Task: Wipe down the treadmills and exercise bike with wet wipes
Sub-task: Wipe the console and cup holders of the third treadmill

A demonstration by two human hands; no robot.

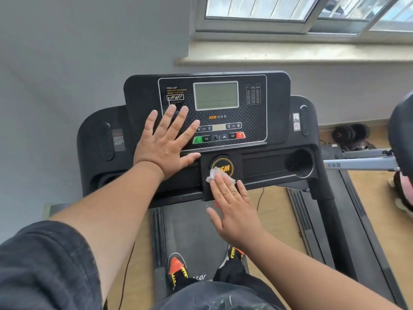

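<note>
I stand on the belt of a black treadmill (277,113), facing its console with a grey screen (215,95) and a row of buttons. My left hand (166,140) lies flat with spread fingers on the left side of the console panel. My right hand (232,206) presses a crumpled white wet wipe (214,174) with straight fingers onto the round yellow-ringed logo knob (223,165) below the panel. Most of the wipe is under my fingers.
A second treadmill (362,164) with a grey handrail stands close on the right, with dumbbells (350,134) on the wooden floor behind it. A wall is at the left, a window sill ahead. A cup holder (299,163) sits at the console's right. A black cable hangs below.
</note>
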